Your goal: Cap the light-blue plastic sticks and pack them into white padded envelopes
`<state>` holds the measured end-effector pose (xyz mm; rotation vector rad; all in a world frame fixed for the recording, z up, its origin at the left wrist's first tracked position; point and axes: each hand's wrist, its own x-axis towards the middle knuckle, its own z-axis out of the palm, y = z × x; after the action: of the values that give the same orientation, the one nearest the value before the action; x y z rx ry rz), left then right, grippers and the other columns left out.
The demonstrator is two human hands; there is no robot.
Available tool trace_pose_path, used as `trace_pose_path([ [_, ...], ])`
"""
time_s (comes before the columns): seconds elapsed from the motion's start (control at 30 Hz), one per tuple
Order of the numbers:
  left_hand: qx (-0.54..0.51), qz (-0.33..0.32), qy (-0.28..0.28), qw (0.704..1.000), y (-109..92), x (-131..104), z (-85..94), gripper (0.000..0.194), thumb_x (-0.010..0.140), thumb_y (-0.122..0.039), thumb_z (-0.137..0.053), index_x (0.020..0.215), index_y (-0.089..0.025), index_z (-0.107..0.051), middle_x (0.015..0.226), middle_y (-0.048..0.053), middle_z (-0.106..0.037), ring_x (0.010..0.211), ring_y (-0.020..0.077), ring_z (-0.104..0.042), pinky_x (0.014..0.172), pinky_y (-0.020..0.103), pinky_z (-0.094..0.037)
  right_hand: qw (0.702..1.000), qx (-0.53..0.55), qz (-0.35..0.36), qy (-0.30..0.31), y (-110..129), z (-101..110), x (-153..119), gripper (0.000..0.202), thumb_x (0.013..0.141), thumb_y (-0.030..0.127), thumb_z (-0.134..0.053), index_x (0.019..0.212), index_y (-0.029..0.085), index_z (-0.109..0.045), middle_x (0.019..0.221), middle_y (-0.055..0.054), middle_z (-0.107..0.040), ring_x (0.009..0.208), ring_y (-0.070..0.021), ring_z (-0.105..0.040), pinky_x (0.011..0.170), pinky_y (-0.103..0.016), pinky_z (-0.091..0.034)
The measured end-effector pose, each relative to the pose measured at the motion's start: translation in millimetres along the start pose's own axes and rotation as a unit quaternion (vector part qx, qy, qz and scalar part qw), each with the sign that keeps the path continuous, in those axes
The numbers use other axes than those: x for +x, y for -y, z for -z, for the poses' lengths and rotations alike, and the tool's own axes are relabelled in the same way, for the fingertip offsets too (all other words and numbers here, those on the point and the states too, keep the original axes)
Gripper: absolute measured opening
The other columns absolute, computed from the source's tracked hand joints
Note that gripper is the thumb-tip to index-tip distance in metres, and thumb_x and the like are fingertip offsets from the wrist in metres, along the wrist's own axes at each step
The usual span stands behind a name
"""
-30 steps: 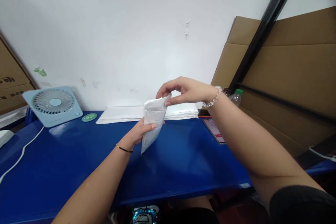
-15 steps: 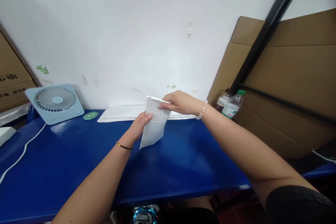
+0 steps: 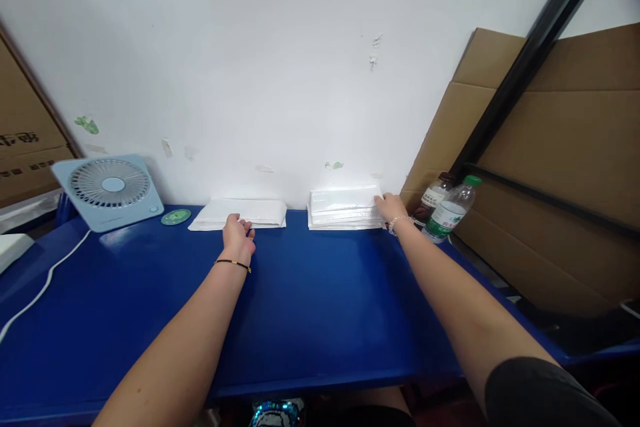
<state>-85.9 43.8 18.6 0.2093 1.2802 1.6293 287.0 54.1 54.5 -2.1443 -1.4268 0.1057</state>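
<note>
Two piles of flat white bags lie at the wall side of the blue table. My left hand is at the front edge of the left pile, its fingers slightly curled and apart, with nothing seen in them. On the right pile lies a translucent white bag at the top. My right hand is at the right end of this bag, fingers closed on its edge; the thumb is partly hidden.
A light blue fan with a white cable stands at the left, beside a green round disc. Past my right hand are a green-capped bottle and a brown-capped bottle. Cardboard and a black metal post border the right side.
The bag held up between both hands now lies on the right pile. My left hand has let go and moved left to the other pile; my right hand has moved right and down.
</note>
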Motion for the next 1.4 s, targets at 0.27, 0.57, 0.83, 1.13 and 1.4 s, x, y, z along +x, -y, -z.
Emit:
trace_pose_path([
  [0.27, -0.016, 0.025, 0.007, 1.000, 3.3, 0.7, -1.8, 0.014, 0.076, -0.027, -0.050, 0.090, -0.022, -0.048, 0.099, 0.001, -0.051, 0.088, 0.0114, -0.057, 0.072, 0.023, -0.045, 0.945, -0.030, 0.313, -0.087, 69.7, -30.8, -47.8, 0.043, 0.093, 0.040, -0.037, 0.124, 0.014, -0.052, 0.125, -0.017, -0.050, 0.115, -0.0283, -0.045, 0.098, -0.041, -0.032],
  [0.57, -0.049, 0.096, 0.007, 0.994, 2.2, -18.3, -2.6, 0.020, 0.076, -0.027, -0.053, 0.094, -0.022, -0.048, 0.112, 0.008, -0.051, 0.111, 0.0194, -0.054, 0.089, 0.033, -0.047, 0.881, -0.127, 0.448, 0.080, 185.4, -123.6, -113.4, 0.028, 0.089, 0.019, -0.044, 0.111, 0.013, -0.061, 0.107, -0.013, -0.066, 0.101, -0.0245, -0.059, 0.086, -0.035, -0.042],
  [0.83, -0.184, 0.085, 0.115, 0.972, 22.0, -44.6, -11.3, 0.021, 0.077, -0.037, -0.056, 0.091, -0.022, -0.059, 0.104, 0.003, -0.063, 0.105, 0.0182, -0.060, 0.092, 0.030, -0.047, 0.876, -0.051, 0.472, 0.083, 91.6, -62.0, -129.0, 0.033, 0.097, 0.027, -0.035, 0.120, 0.024, -0.059, 0.114, -0.005, -0.068, 0.098, -0.0207, -0.064, 0.079, -0.031, -0.046],
  [1.13, -0.193, -0.063, 0.234, 0.951, 44.1, -98.1, -21.1, 0.023, 0.077, -0.031, -0.059, 0.093, -0.016, -0.064, 0.093, 0.005, -0.068, 0.094, 0.0191, -0.064, 0.088, 0.031, -0.048, 0.896, 0.119, 0.386, 0.186, 4.8, -50.3, -140.3, 0.103, 0.065, 0.052, -0.075, 0.148, 0.019, -0.023, 0.150, -0.015, -0.031, 0.136, -0.0304, -0.032, 0.109, -0.046, -0.033],
  [1.4, -0.151, -0.180, 0.280, 0.931, 14.1, -122.2, -18.6, 0.033, 0.077, -0.034, -0.060, 0.106, -0.018, -0.061, 0.106, 0.007, -0.067, 0.111, 0.0227, -0.058, 0.099, 0.036, -0.044, 0.885, 0.126, 0.391, 0.220, 20.4, -58.9, -135.8, 0.101, 0.060, 0.062, -0.074, 0.144, 0.023, -0.033, 0.141, -0.013, -0.044, 0.133, -0.0353, -0.035, 0.108, -0.054, -0.030],
])
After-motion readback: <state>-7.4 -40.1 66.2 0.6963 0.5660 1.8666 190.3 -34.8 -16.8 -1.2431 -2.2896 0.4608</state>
